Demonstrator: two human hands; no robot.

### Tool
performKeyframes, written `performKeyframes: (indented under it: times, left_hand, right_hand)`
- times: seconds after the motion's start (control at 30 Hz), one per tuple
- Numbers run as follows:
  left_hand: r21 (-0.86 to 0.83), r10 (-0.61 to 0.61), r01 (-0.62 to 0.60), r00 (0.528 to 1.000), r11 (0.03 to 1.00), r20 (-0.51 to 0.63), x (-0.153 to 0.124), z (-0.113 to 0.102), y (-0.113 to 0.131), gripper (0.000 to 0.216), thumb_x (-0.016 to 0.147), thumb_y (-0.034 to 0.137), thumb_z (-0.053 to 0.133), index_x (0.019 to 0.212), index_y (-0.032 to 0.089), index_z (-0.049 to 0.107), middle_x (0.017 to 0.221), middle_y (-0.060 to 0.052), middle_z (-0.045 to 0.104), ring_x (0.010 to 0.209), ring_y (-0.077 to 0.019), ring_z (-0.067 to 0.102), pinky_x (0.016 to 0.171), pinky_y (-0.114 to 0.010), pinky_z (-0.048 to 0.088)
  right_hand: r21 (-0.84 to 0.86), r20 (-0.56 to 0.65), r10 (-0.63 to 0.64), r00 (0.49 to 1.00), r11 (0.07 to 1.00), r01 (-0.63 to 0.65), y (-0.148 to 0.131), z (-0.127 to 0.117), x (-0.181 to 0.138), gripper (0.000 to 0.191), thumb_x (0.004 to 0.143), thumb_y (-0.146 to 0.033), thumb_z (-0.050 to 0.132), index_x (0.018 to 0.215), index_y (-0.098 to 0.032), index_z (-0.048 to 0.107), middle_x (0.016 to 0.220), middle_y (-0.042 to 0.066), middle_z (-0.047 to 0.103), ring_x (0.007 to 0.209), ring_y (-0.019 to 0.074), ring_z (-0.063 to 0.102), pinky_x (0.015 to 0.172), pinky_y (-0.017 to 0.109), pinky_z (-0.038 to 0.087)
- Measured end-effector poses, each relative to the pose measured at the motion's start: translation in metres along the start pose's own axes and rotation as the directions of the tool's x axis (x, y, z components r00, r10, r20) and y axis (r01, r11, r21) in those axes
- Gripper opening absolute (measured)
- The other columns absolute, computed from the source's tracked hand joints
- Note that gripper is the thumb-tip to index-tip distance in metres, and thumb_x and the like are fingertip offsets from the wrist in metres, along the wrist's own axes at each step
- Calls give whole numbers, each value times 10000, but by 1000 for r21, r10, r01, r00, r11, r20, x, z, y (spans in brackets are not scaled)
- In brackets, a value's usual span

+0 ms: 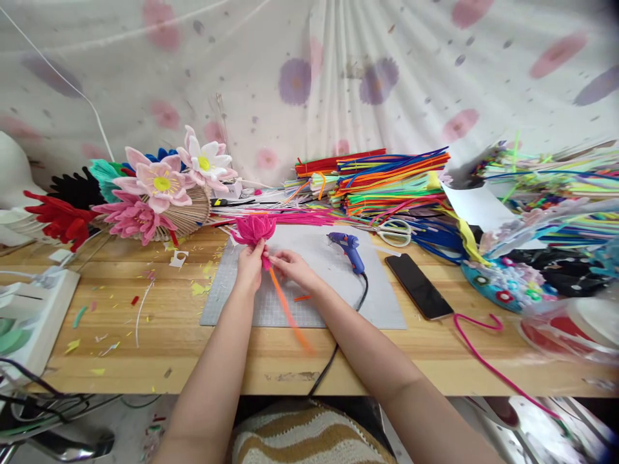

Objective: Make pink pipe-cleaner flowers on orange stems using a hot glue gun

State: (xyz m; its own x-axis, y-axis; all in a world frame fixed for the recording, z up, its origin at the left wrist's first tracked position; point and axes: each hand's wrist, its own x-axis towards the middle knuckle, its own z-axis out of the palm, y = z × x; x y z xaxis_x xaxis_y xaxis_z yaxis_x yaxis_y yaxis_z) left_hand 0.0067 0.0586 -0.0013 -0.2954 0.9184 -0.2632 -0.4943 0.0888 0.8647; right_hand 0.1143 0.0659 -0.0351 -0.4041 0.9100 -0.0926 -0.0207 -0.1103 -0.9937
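Observation:
My left hand [250, 265] is closed around the base of a bright pink flower [255, 229] made of fuzzy pipe cleaners, held upright over the mat. Just below the bloom, the fingertips of my right hand [291, 267] pinch together at the stem, where an orange pipe cleaner [281, 299] begins. Its free end hangs toward me and is blurred. Fingers partly hide the exact grip. Under both hands lies a grey cutting mat [372, 303]. A blue glue gun [349, 250] rests on it, right of my hands, near a short orange piece [302, 298].
Finished flowers [162, 183] stand at the back left. Bundles of colored pipe cleaners [391, 183] line the back. Scissors [394, 233], a phone [420, 287] and a loose pink pipe cleaner [503, 374] lie at right. A black cord [333, 357] crosses the table's front edge.

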Motion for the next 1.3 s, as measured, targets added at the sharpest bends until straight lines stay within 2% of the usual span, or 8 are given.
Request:
performKeyframes:
  times: [0.1,0.23,0.33,0.6,0.7,0.83,0.97,1.3]
  left_hand:
    - [111,-11,11,1000,994,0,-1,-1,6,201,731,207,619,610,121,483,478,57,429,355,0,309,337,-124,211]
    - [191,-111,98,992,977,56,-5,-1,10,192,742,239,604,641,132,481,472,58,401,342,-4,266,329,-127,150]
    - [175,-131,122,990,977,46,-8,2,9,212,749,275,600,652,142,465,475,56,403,343,-7,275,332,-122,152]
    - [74,-191,188,981,979,36,-13,8,4,283,865,355,405,679,148,455,476,28,433,335,-22,311,313,-110,148]
    - [-56,-350,362,924,931,157,-12,6,9,289,881,335,364,662,158,430,453,46,362,324,-23,274,302,-106,118]
    - [-138,-506,547,826,826,249,-7,5,13,384,895,410,284,612,171,386,416,80,191,300,-32,166,286,-116,78]
    - [-151,-446,468,881,871,160,-3,11,10,377,899,409,290,624,170,386,410,94,156,291,-25,118,286,-118,61]
    - [-30,-119,119,993,992,18,-6,20,-1,348,875,433,356,632,185,335,417,104,159,301,-27,140,322,-139,79]
  right_hand:
    - [-277,-185,-318,930,925,261,-22,-8,2,430,649,-356,660,1010,-192,493,883,23,561,686,108,503,604,245,424]
    - [-619,-13,-586,810,641,454,-62,-18,8,514,688,-228,626,1170,-198,449,1161,87,503,952,174,484,802,326,403]
    - [-765,181,-560,809,437,474,-79,-19,14,489,680,-190,627,1146,-185,481,1129,80,540,1019,214,444,884,371,345]
    - [-867,291,-551,782,194,459,-76,-13,22,324,655,-168,582,975,-145,535,989,96,557,957,245,416,836,364,340]
    - [-882,267,-546,794,194,430,-75,-15,23,253,661,-178,570,908,-145,524,932,96,550,923,242,418,809,363,349]
    - [-866,217,-452,865,319,384,-71,-20,29,257,656,-179,566,903,-165,495,854,53,559,823,208,459,713,326,377]
    - [-822,137,-467,874,439,363,-64,-24,34,303,660,-186,570,944,-182,465,914,40,562,820,187,493,719,316,391]
    - [-806,-47,-490,870,533,256,-69,-17,33,424,632,-202,600,1006,-188,401,959,52,547,899,201,510,782,348,392]
